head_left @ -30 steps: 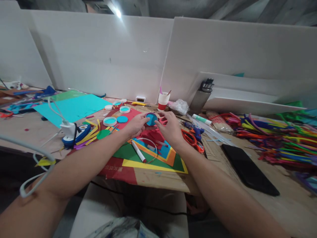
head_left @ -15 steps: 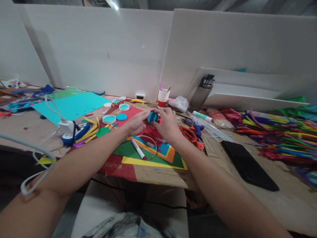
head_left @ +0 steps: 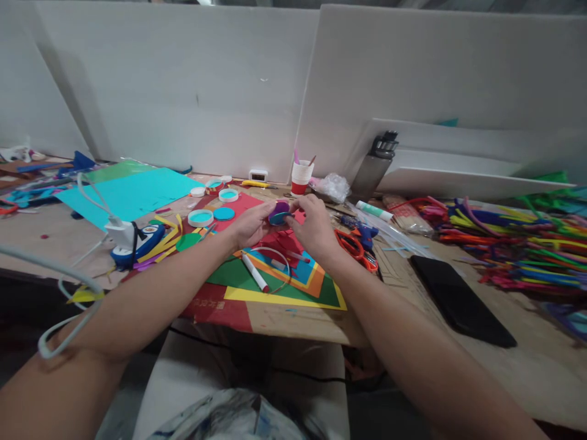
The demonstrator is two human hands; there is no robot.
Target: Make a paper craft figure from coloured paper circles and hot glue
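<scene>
Both of my hands meet over the middle of the table, above a stack of coloured paper sheets (head_left: 293, 292). My left hand (head_left: 250, 225) and my right hand (head_left: 312, 227) pinch a small round disc (head_left: 279, 214) between them; it shows blue and purple and is tilted. A red paper cut-out (head_left: 300, 217) peeks out behind the fingers of my right hand. A white marker with a red cap (head_left: 255, 272) and a thin wire loop (head_left: 275, 269) lie on the sheets just below my hands.
White lids with blue discs (head_left: 200, 217) lie to the left, by a cyan sheet (head_left: 128, 192) and a white charger (head_left: 120, 232). Orange scissors (head_left: 355, 250), a blue glue gun (head_left: 365, 232), a black phone (head_left: 461, 299), a pile of pipe cleaners (head_left: 513, 250), a paper cup (head_left: 301, 177) and a steel bottle (head_left: 373, 168) are to the right.
My right hand closed in on the disc that my left hand held. The disc has turned from face-on to tilted, now showing a purple side.
</scene>
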